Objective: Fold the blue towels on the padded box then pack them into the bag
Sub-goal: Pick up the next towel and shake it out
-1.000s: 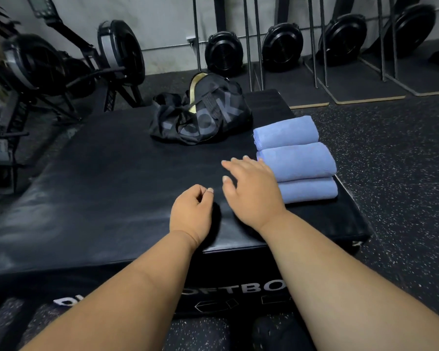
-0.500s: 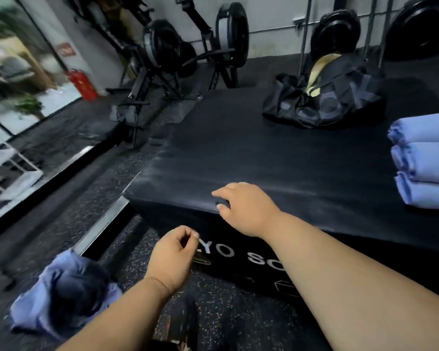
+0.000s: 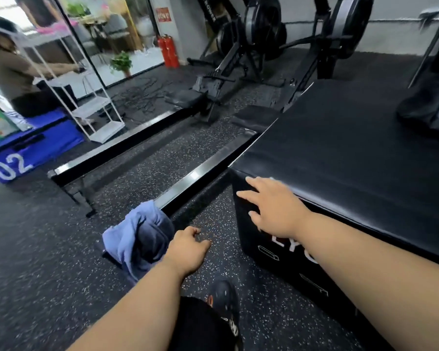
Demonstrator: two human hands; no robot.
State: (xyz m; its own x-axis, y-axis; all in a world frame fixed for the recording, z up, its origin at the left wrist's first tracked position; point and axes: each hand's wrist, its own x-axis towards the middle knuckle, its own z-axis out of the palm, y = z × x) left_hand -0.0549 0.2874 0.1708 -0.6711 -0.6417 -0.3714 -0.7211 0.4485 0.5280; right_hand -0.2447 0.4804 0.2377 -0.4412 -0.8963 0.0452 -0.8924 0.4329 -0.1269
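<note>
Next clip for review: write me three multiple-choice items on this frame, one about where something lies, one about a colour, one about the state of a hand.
1. Where does the crumpled towel lie?
A. on the padded box
B. on the floor beside the box
C. in the bag

2. What colour are the fire extinguishers by the glass wall?
A. red
B. yellow
C. green

3. What is the right hand doing?
A. gripping the towel
B. clenched in a fist
C. resting open at the padded box corner

Answers: 1 B, the towel sits on the speckled floor left of the box. 2 A, both cylinders are red. 3 C, its fingers are spread straight over the box edge, holding nothing.
</note>
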